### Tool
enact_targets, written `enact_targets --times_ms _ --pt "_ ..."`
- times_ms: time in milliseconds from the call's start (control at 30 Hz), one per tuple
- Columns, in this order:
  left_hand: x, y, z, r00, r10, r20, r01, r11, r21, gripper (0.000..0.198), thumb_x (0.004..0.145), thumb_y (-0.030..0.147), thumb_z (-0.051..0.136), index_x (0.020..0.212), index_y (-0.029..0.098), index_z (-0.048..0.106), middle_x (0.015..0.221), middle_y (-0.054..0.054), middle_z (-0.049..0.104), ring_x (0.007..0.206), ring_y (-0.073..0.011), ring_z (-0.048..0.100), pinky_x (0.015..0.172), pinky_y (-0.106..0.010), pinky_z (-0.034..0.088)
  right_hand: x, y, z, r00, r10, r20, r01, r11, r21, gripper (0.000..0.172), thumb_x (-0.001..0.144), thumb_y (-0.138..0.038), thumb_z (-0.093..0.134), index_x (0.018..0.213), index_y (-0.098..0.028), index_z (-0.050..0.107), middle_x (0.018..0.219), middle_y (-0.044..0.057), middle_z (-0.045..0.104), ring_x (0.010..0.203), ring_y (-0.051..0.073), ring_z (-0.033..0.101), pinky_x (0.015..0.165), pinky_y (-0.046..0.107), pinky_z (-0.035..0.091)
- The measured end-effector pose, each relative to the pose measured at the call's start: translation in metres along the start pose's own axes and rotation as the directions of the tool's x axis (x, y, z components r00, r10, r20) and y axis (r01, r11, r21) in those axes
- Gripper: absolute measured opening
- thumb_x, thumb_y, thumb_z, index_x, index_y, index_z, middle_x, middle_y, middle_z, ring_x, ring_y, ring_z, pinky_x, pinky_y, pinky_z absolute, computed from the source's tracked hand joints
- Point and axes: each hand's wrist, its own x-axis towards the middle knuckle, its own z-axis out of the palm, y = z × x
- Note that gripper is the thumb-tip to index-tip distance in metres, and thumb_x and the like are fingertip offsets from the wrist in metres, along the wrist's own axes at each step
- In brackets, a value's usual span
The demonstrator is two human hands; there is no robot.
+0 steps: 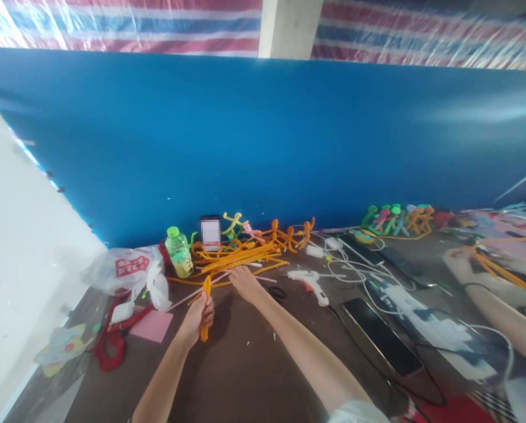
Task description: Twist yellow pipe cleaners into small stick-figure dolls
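My left hand (202, 313) is closed around a short, folded bundle of orange pipe cleaners (207, 288), held upright above the brown table. My right hand (244, 281) reaches to the near edge of a pile of long orange pipe cleaners (240, 257). Its fingers look stretched out against the pile, though the tips are hard to make out. Behind the pile stand small bent pipe-cleaner figures: a yellow one (233, 222), a pink one (253, 231) and several orange ones (290, 238).
Left are a green-capped bottle (180, 254), a plastic bag (126, 271) and red scissors (110, 351). Right of my hands lie a glue gun (310, 284), a phone (382, 336), cables and a power strip (443, 332). A co-worker's hand (460, 264) holds orange strips at far right.
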Motion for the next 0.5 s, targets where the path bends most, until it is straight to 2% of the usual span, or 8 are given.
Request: enact_targets --times_ms 100,200,267,367,500 --pt "0.000 0.005 0.012 0.995 0.073 -0.067 -0.067 0.994 0.088 0.040 0.073 0.054 0.053 0.066 0.018 0.036 0.050 0.010 0.022 0.036 -0.0020 0.019 0.034 -0.014 0.013 -0.007 0.005 -0.014 1.000 0.020 0.007 -0.020 1.000 -0.002 0.026 0.080 -0.003 0.043 0.100 -0.012 0.055 0.100 0.012 0.059 0.098 0.020 0.051 0.089 0.033 0.035" --pt "0.001 0.018 0.021 0.985 0.129 -0.114 -0.114 0.985 0.130 0.039 0.071 0.054 0.055 0.069 0.017 0.041 0.050 0.010 0.020 0.036 -0.0013 0.016 0.034 -0.014 0.011 -0.020 0.006 -0.036 0.991 0.136 -0.013 -0.136 0.991 0.011 0.033 0.082 -0.004 0.037 0.112 -0.011 0.048 0.102 0.013 0.058 0.093 0.020 0.054 0.077 0.029 0.041" --pt "0.005 0.027 0.025 0.985 0.148 -0.093 -0.137 0.984 0.118 0.038 0.072 0.054 0.055 0.071 0.017 0.043 0.050 0.010 0.017 0.035 -0.0010 0.014 0.035 -0.014 0.009 -0.032 0.004 -0.050 0.976 0.215 -0.018 -0.214 0.976 0.026 0.033 0.083 -0.007 0.035 0.113 -0.013 0.047 0.105 0.014 0.057 0.090 0.021 0.056 0.071 0.028 0.042" --pt "0.018 0.032 0.028 0.980 0.180 -0.084 -0.174 0.982 0.077 0.036 0.073 0.051 0.055 0.074 0.016 0.047 0.050 0.010 0.021 0.036 -0.0007 0.018 0.035 -0.014 0.011 -0.054 0.000 -0.061 0.965 0.263 0.017 -0.263 0.963 0.058 0.024 0.087 -0.015 0.034 0.099 -0.018 0.055 0.095 0.010 0.061 0.084 0.021 0.059 0.068 0.027 0.042" --pt "0.038 0.023 0.029 0.973 0.210 -0.098 -0.206 0.977 0.052 0.033 0.073 0.045 0.059 0.068 0.015 0.045 0.050 0.009 0.023 0.037 -0.0009 0.021 0.035 -0.013 0.015 -0.083 -0.006 -0.055 0.952 0.289 0.095 -0.299 0.947 0.113 0.020 0.085 -0.016 0.040 0.080 -0.018 0.059 0.079 0.007 0.064 0.072 0.019 0.061 0.063 0.026 0.042"
